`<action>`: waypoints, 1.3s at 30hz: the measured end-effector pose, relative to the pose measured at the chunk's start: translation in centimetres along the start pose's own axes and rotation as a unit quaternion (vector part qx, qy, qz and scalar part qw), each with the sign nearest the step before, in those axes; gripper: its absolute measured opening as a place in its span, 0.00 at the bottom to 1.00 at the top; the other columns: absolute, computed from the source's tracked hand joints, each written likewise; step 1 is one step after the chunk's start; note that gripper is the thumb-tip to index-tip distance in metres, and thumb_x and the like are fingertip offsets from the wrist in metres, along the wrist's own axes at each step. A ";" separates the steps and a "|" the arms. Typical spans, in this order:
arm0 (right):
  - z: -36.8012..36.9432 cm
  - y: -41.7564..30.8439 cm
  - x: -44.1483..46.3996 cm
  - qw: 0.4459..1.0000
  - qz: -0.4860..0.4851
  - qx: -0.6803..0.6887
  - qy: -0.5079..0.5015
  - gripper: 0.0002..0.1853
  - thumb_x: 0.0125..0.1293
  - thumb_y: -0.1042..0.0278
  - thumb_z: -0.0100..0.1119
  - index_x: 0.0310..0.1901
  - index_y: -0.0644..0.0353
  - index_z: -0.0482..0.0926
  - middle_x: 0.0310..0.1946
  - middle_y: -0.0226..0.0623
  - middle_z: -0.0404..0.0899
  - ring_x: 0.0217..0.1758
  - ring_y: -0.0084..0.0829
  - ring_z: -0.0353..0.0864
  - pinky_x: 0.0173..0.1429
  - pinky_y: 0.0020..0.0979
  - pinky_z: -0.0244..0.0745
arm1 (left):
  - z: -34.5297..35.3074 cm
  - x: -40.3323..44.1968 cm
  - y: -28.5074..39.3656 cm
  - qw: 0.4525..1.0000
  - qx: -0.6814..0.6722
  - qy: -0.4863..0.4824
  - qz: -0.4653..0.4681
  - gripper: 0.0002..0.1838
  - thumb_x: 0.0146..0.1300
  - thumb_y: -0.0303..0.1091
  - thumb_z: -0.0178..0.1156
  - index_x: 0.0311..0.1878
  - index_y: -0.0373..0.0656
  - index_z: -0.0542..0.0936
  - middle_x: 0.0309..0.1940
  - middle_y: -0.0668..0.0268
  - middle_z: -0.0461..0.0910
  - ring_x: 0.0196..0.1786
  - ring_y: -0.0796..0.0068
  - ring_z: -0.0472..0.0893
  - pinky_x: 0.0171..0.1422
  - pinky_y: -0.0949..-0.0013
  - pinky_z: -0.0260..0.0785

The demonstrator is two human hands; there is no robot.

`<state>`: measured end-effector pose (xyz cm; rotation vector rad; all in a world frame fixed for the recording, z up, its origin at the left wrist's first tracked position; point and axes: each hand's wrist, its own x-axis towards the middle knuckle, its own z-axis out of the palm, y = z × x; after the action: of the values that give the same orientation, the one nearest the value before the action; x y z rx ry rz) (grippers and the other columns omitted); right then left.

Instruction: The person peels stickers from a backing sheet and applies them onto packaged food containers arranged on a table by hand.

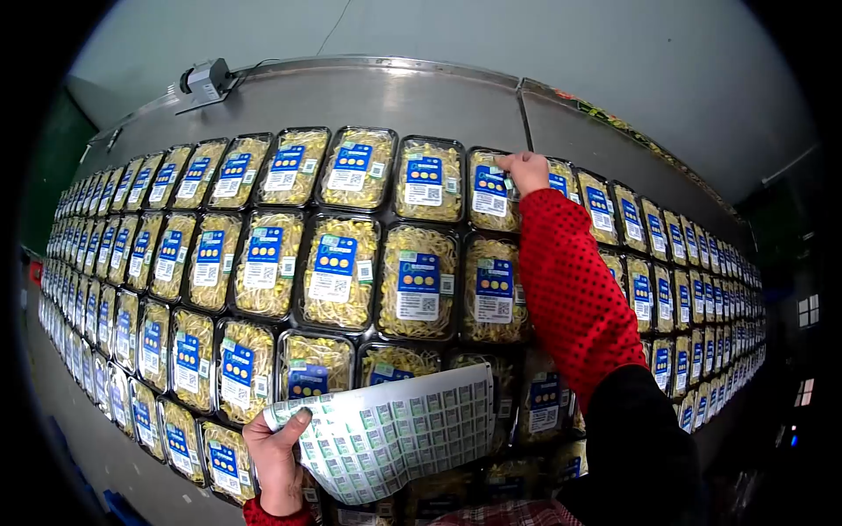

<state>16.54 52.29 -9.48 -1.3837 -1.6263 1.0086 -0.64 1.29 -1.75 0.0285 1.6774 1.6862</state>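
My left hand (279, 456) grips the left edge of a sheet of small stickers (399, 430), thumb on top. The sheet is white with rows of green-and-grey printed squares, and it sags over the nearest packs. My right hand (528, 173) reaches to the back row, its fingers pinched at the upper right of a bean sprout pack (489, 202). A small sticker (510, 183) shows at the fingertips, partly covered by them. The pack is a black tray with a clear top and a blue-and-white label. A red dotted sleeve covers my right forearm.
Rows of similar bean sprout packs (419, 280) cover the metal table (395, 96) to both sides, set close together. A grey device (206, 83) with a cable stands at the back left. A wall rises behind the table's far edge.
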 end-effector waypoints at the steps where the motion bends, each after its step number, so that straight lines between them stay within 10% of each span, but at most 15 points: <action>1: -0.3 1.2 0.3 0.998 0.004 0.054 -0.025 0.09 0.45 0.75 0.70 0.29 0.69 0.83 0.27 0.40 0.83 0.30 0.28 0.80 0.38 0.30 0.74 | 0.2 0.1 -0.2 1.000 -0.004 -0.011 -0.003 0.06 0.51 0.20 0.66 0.33 0.32 0.81 0.28 0.59 0.83 0.27 0.75 0.81 0.36 0.73 0.74; 9: 3.1 0.5 0.0 0.999 -0.003 -0.033 0.014 0.14 0.42 0.71 0.71 0.33 0.64 0.82 0.31 0.43 0.83 0.35 0.36 0.83 0.40 0.34 0.75 | 2.8 -0.7 0.3 0.999 0.012 -0.046 0.015 0.08 0.49 0.18 0.66 0.34 0.33 0.81 0.29 0.61 0.83 0.27 0.76 0.81 0.36 0.73 0.74; 11: 3.4 -0.9 -1.2 0.940 -0.066 -0.329 0.068 0.16 0.44 0.62 0.72 0.32 0.62 0.80 0.30 0.44 0.82 0.36 0.41 0.82 0.41 0.38 0.76 | 2.9 -0.9 0.4 0.999 0.010 -0.043 0.012 0.08 0.49 0.18 0.67 0.34 0.33 0.81 0.29 0.61 0.83 0.28 0.76 0.81 0.36 0.72 0.74; 14: 0.1 -2.9 -1.6 0.898 -0.122 -0.422 0.036 0.17 0.43 0.58 0.73 0.32 0.61 0.82 0.33 0.49 0.82 0.40 0.50 0.81 0.45 0.42 0.77 | 2.9 -1.2 0.3 0.999 0.015 -0.037 0.017 0.08 0.49 0.19 0.67 0.34 0.33 0.81 0.29 0.61 0.83 0.27 0.76 0.81 0.36 0.72 0.74; 18: -7.5 1.3 2.9 0.999 0.044 -0.010 0.009 0.20 0.39 0.66 0.75 0.34 0.66 0.79 0.29 0.43 0.82 0.33 0.37 0.82 0.40 0.36 0.76 | 3.0 -1.0 -0.2 0.999 0.019 -0.040 0.015 0.08 0.47 0.19 0.69 0.33 0.33 0.83 0.27 0.62 0.83 0.27 0.78 0.79 0.37 0.74 0.71; 26: -7.2 4.4 6.0 0.985 -0.026 -0.158 0.061 0.19 0.36 0.74 0.72 0.35 0.65 0.79 0.30 0.48 0.81 0.37 0.40 0.82 0.44 0.37 0.76 | 6.0 -1.9 0.5 0.998 0.039 -0.048 0.010 0.08 0.47 0.19 0.70 0.31 0.32 0.82 0.26 0.62 0.83 0.26 0.79 0.78 0.35 0.75 0.70; 29: -8.1 4.9 6.2 0.881 -0.127 -0.436 0.131 0.22 0.35 0.71 0.74 0.37 0.65 0.79 0.37 0.51 0.81 0.40 0.44 0.82 0.46 0.38 0.76 | 6.5 -2.2 0.6 0.997 0.059 -0.050 0.024 0.07 0.48 0.19 0.69 0.31 0.33 0.82 0.26 0.62 0.83 0.25 0.78 0.79 0.34 0.74 0.71; 33: -17.4 2.6 5.5 0.950 -0.001 -0.305 0.066 0.29 0.40 0.71 0.76 0.45 0.67 0.73 0.38 0.47 0.77 0.38 0.39 0.81 0.42 0.38 0.77 | 7.7 -2.7 0.3 0.994 0.066 -0.072 0.047 0.07 0.48 0.21 0.69 0.31 0.36 0.81 0.26 0.65 0.83 0.25 0.78 0.78 0.34 0.74 0.70; 35: -21.5 3.7 5.5 0.987 0.158 0.037 0.007 0.28 0.48 0.83 0.65 0.53 0.68 0.68 0.37 0.38 0.74 0.35 0.32 0.79 0.37 0.30 0.76 | 8.6 -2.7 -0.3 0.993 0.071 -0.084 0.044 0.07 0.49 0.21 0.69 0.32 0.36 0.82 0.27 0.65 0.83 0.26 0.79 0.78 0.36 0.74 0.70; 39: -22.3 4.8 5.5 0.986 0.158 0.014 -0.056 0.28 0.45 0.83 0.64 0.53 0.67 0.69 0.37 0.38 0.74 0.37 0.31 0.78 0.36 0.29 0.75 | 11.2 -3.3 0.2 0.993 0.078 -0.088 0.024 0.08 0.48 0.22 0.69 0.33 0.36 0.82 0.27 0.65 0.83 0.26 0.78 0.78 0.36 0.75 0.71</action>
<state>38.11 60.26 -4.69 -1.6250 -1.4934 1.3084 7.25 9.26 1.59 0.2852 1.6822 1.5354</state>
